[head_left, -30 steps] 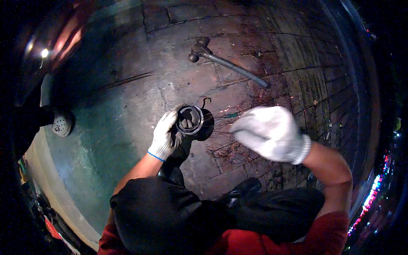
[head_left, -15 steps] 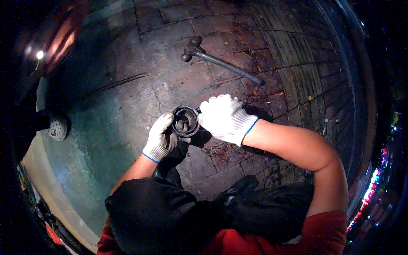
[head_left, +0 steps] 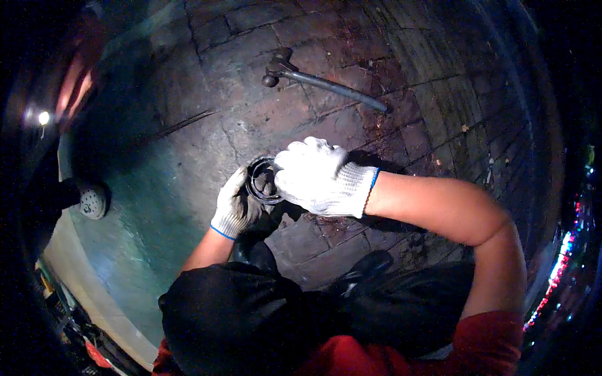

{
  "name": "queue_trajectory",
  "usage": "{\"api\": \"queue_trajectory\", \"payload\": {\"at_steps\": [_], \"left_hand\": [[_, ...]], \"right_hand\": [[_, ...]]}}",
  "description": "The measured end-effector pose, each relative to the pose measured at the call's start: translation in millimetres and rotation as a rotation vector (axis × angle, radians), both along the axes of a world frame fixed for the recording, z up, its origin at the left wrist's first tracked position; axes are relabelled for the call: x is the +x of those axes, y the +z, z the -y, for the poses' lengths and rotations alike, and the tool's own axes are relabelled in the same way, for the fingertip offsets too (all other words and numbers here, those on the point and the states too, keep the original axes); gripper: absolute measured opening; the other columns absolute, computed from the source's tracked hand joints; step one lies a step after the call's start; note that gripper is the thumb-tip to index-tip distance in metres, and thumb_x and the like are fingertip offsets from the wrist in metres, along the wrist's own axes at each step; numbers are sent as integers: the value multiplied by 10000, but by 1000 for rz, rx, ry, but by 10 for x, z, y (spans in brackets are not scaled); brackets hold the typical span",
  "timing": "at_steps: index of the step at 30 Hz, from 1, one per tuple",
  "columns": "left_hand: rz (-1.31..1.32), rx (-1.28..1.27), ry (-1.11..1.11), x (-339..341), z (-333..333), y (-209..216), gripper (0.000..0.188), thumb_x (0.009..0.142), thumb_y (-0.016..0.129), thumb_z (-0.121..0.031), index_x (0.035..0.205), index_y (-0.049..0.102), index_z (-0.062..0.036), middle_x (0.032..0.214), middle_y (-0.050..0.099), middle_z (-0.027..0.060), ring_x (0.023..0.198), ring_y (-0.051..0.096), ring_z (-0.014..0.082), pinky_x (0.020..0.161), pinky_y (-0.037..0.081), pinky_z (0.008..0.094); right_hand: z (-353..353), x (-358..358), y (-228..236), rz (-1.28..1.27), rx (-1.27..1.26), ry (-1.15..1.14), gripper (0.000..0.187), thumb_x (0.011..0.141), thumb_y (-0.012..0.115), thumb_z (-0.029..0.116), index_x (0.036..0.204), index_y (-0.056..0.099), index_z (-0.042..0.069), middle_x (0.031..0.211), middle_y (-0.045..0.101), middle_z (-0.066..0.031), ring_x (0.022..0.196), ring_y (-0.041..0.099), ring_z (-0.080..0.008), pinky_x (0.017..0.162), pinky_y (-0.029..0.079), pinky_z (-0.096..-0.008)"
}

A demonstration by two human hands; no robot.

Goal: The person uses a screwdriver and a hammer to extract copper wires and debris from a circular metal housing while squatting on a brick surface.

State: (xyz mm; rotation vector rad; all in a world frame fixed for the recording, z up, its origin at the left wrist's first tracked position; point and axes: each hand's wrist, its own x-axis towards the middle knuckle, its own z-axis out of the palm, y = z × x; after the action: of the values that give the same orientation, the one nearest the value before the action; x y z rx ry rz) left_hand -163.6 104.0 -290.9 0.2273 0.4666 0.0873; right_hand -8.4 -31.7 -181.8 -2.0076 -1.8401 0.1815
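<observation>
Cylinder (head_left: 259, 182), dark, mouth up, between your left hand (head_left: 234, 204) and right hand (head_left: 313, 178) — left grip wrapped on its side, likely steadying; right covers the opposite edge, hold hidden, can't tell. Hammer (head_left: 326, 84) lies apart on paving (head_left: 235, 119), out of your way.

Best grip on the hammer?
Probably the handle, near its free end, coming from the person's right and near side: it's long and slim, slanting right and toward the person, while the bulky head lies at the opposite end.
</observation>
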Motion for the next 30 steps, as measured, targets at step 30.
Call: {"api": "queue_trajectory", "payload": {"at_steps": [30], "left_hand": [[112, 227, 45, 29, -79, 96, 496, 851, 697, -199, 1248, 517, 37, 1184, 625, 147, 1074, 616, 249, 975, 486, 384]], "right_hand": [[187, 352, 119, -956, -152, 174, 233, 862, 651, 234, 869, 664, 1, 846, 653, -144, 775, 632, -217, 733, 493, -350]]}}
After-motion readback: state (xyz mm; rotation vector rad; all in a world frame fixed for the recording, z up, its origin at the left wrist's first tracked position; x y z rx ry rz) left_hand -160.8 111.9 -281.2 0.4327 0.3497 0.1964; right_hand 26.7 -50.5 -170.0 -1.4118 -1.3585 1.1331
